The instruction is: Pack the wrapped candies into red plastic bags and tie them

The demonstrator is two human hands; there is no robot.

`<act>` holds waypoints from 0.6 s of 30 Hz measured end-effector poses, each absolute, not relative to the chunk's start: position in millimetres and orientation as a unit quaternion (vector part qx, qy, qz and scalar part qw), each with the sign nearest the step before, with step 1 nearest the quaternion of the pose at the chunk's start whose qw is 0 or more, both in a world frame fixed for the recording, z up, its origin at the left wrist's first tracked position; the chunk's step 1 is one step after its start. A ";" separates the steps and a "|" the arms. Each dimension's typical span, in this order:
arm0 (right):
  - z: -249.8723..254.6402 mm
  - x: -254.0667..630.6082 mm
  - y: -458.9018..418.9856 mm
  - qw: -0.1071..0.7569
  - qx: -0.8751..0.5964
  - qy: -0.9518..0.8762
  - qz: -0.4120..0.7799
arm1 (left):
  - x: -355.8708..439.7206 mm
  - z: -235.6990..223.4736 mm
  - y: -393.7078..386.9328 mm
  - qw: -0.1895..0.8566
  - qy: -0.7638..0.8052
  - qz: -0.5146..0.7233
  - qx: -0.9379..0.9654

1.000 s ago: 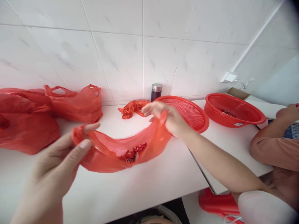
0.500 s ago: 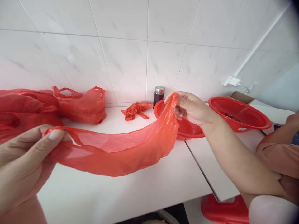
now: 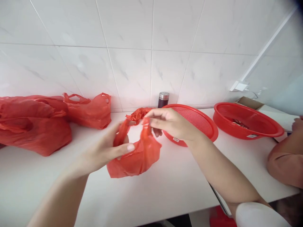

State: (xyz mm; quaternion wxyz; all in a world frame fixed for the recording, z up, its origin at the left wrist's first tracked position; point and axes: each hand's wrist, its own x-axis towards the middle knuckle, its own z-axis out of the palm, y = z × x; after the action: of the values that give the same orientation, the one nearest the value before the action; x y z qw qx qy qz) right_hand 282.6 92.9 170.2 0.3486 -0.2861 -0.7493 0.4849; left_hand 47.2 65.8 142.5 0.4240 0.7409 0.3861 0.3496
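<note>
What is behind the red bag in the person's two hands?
Behind the held bag, a crumpled red bag lies on the white table, near the wall. The right hand covers part of it. Whatever is directly behind the held bag's body cannot be seen.

The right sleeve (image 3: 258, 216) is short and white.

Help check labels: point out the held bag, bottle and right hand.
Held bag (image 3: 134, 161): head view, front of its body.
Bottle (image 3: 163, 103): head view, dark side below the silver lid.
Right hand (image 3: 170, 123): head view, middle of the hand.
</note>
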 end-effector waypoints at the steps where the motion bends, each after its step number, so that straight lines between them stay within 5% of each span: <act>1: 171.9 270.8 90.7 0.343 -0.273 -0.759 0.481 | 54.4 144.3 69.0 0.425 0.384 0.319 0.755; 8: 151.8 243.4 92.3 0.401 -0.298 -0.789 0.357 | 62.4 132.3 79.6 0.526 0.495 0.299 0.624; 12: 127.9 257.8 100.2 0.373 -0.306 -0.771 0.415 | 58.6 124.5 82.7 0.593 0.472 0.326 0.565; 18: 135.3 258.9 66.7 0.531 -0.244 -0.733 0.348 | 58.7 124.4 88.0 0.586 0.402 0.311 0.631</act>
State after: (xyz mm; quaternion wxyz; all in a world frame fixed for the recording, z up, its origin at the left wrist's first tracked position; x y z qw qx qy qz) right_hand 258.9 66.7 135.3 0.5313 -0.2439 -0.7327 0.3485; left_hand 58.7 88.0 124.4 0.5861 0.6311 0.4022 0.3106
